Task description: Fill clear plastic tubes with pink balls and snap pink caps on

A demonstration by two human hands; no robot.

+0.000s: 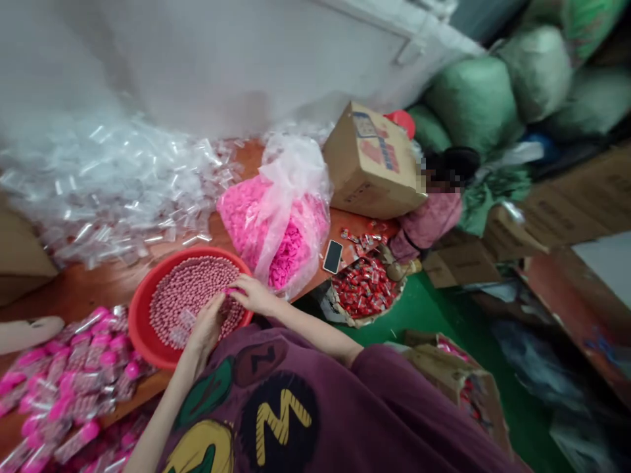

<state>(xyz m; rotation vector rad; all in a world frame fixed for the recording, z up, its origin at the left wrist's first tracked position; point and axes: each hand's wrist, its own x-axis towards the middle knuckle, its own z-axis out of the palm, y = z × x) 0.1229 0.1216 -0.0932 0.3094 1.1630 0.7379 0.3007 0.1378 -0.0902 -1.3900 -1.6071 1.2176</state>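
Note:
A red basin (139, 315) full of small pink candy balls (190, 289) sits on the wooden table in front of me. My left hand (207, 325) hangs over the basin's near side, fingers curled around a small clear tube. My right hand (254, 293) is at the basin's right rim, fingers pinched on a small pink cap beside the tube's top. Filled tubes with pink caps (64, 387) lie heaped at the lower left.
A clear bag of pink caps (280, 230) stands right of the basin, a heap of empty clear tubes (108, 184) behind it. A cardboard box (369, 164), a phone (332, 256), a basket of red candies (365, 289) and another person (434, 217) are at the right.

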